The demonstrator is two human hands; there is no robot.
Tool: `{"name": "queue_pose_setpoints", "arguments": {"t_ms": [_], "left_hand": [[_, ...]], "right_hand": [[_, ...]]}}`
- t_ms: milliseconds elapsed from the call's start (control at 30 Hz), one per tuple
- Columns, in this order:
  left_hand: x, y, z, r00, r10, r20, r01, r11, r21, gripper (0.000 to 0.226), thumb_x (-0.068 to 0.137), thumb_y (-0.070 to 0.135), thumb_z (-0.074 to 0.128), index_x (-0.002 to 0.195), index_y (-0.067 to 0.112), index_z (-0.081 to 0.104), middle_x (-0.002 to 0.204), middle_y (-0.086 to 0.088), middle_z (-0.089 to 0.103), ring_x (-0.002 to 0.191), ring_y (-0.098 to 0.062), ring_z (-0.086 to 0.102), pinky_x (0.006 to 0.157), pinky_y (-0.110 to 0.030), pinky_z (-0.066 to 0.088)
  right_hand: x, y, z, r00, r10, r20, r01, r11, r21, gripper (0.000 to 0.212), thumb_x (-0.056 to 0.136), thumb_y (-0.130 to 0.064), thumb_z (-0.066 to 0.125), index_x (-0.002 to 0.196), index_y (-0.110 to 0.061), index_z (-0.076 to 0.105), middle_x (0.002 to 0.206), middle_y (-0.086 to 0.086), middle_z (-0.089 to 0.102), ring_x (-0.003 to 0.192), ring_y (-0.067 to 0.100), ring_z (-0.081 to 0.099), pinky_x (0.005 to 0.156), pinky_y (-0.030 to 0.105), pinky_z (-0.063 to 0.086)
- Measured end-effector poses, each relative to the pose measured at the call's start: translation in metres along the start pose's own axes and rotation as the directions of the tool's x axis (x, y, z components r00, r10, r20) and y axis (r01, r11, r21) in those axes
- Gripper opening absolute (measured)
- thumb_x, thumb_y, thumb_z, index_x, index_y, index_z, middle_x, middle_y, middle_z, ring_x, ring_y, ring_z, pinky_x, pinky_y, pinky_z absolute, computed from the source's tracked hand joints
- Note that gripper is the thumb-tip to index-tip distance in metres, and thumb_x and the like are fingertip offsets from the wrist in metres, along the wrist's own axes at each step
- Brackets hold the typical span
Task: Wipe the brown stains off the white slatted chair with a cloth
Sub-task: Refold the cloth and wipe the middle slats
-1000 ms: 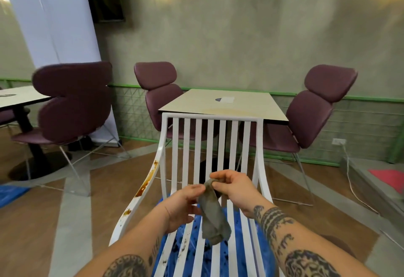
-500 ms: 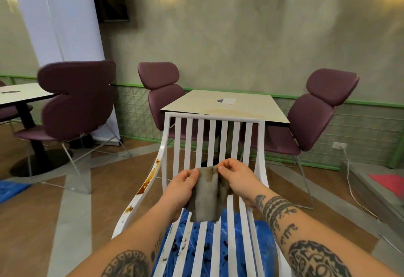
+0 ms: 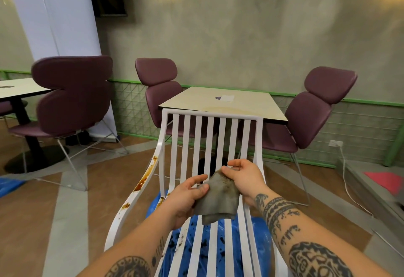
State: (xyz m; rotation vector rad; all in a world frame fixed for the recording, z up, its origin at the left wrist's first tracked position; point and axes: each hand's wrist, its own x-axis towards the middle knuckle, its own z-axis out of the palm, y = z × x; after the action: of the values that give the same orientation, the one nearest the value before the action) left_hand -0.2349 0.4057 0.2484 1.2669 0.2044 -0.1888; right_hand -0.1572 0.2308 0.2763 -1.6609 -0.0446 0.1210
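Note:
The white slatted chair [image 3: 209,136] stands right in front of me, its back facing away. Brown stains [image 3: 146,176] run down its left armrest, and smaller specks dot the seat slats. Over the seat I hold a grey, dirty cloth [image 3: 217,200] with both hands. My left hand [image 3: 185,198] grips the cloth's left side with the thumb on top. My right hand [image 3: 244,178] pinches its upper right corner. The cloth hangs folded below my fingers, above the slats and apart from the stains.
A blue plastic sheet [image 3: 260,237] lies under the chair. A beige table [image 3: 220,101] stands just behind the chair's back, with purple chairs [image 3: 314,112] around it. Another purple chair [image 3: 72,97] and a table are at the left. A white cable runs along the floor at right.
The cloth went from a hanging twist to spread out between both hands, then was folded over into my left hand. Both hands sank slightly toward the seat.

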Motion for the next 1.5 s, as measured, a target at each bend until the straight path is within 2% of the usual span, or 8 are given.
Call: {"name": "queue_pose_setpoints", "arguments": {"t_ms": [200,467,600,733,867,1067,1333,1500], "left_hand": [[-0.001,-0.003,-0.009,0.993,0.012,0.114,-0.005,0.998,-0.058,0.044,0.087,0.001,0.072,0.126,0.021,0.069,0.128,-0.017,0.065,0.114,-0.039,0.066,0.094,-0.055,0.056],[-0.001,-0.006,-0.018,0.997,0.024,0.069,-0.057,0.845,0.532,0.027,0.085,0.011,0.077,0.111,0.016,0.072,0.106,-0.01,0.074,0.097,-0.024,0.072,0.079,-0.032,0.062],[0.005,-0.015,-0.029,1.0,0.003,0.004,-0.005,0.775,0.631,0.013,0.09,0.03,0.071,0.1,0.021,0.072,0.097,-0.007,0.075,0.094,-0.024,0.072,0.085,-0.037,0.061],[0.011,-0.041,-0.043,0.995,-0.07,-0.066,0.092,0.889,0.448,0.019,0.096,0.027,0.065,0.111,0.016,0.069,0.101,-0.008,0.077,0.096,-0.025,0.073,0.085,-0.035,0.061],[0.024,-0.076,-0.044,0.968,-0.084,-0.236,0.163,0.928,0.336,0.022,0.096,0.027,0.065,0.107,0.008,0.067,0.097,-0.017,0.076,0.09,-0.033,0.073,0.08,-0.045,0.061],[0.061,-0.114,-0.035,0.887,-0.101,-0.45,0.201,0.963,0.181,0.024,0.089,0.021,0.073,0.103,0.007,0.059,0.093,-0.02,0.071,0.075,-0.03,0.07,0.049,-0.029,0.055],[0.134,-0.143,-0.046,0.853,-0.321,-0.411,0.334,0.941,-0.042,0.023,0.097,0.025,0.066,0.116,0.014,0.059,0.106,-0.013,0.071,0.094,-0.029,0.069,0.074,-0.041,0.061],[0.175,-0.148,-0.045,0.829,-0.421,-0.367,0.382,0.907,-0.177,0.044,0.101,0.049,0.05,0.115,0.011,0.069,0.107,-0.011,0.074,0.1,-0.03,0.07,0.084,-0.044,0.061]], "right_hand": [[-0.009,0.004,0.001,0.947,0.312,0.084,-0.322,0.932,0.17,0.023,0.092,-0.008,0.07,0.114,-0.01,0.062,0.11,0.018,0.069,0.096,0.033,0.07,0.079,0.045,0.062],[-0.006,0.026,0.008,0.839,0.529,0.126,-0.544,0.819,0.181,0.013,0.092,0.002,0.065,0.104,-0.001,0.068,0.11,0.019,0.071,0.095,0.031,0.072,0.075,0.041,0.063],[-0.006,0.045,0.01,0.848,0.502,0.168,-0.523,0.843,0.124,0.043,0.088,-0.03,0.077,0.117,-0.002,0.065,0.108,0.015,0.074,0.086,0.025,0.069,0.076,0.035,0.063],[-0.02,0.076,0.009,0.849,0.429,0.308,-0.427,0.901,-0.076,0.063,0.08,-0.072,0.065,0.12,-0.024,0.069,0.124,-0.003,0.064,0.119,0.023,0.054,0.09,0.04,0.055],[-0.03,0.116,0.025,0.861,0.34,0.379,-0.356,0.934,-0.028,0.05,0.086,-0.052,0.072,0.127,-0.026,0.058,0.131,-0.01,0.059,0.124,0.012,0.051,0.101,0.042,0.048],[-0.014,0.167,0.065,0.981,0.166,0.098,-0.158,0.984,-0.081,0.022,0.092,-0.03,0.071,0.11,-0.024,0.059,0.109,0.0,0.069,0.097,0.012,0.068,0.086,0.032,0.059],[0.051,0.208,0.065,0.941,0.302,-0.151,-0.27,0.942,0.197,0.015,0.097,-0.015,0.064,0.108,-0.026,0.067,0.108,0.003,0.073,0.098,0.02,0.071,0.089,0.041,0.06],[0.073,0.214,0.063,0.989,0.129,-0.071,-0.138,0.98,-0.143,0.022,0.095,-0.014,0.067,0.098,-0.036,0.066,0.1,-0.013,0.069,0.096,0.007,0.066,0.079,0.018,0.054]]}}
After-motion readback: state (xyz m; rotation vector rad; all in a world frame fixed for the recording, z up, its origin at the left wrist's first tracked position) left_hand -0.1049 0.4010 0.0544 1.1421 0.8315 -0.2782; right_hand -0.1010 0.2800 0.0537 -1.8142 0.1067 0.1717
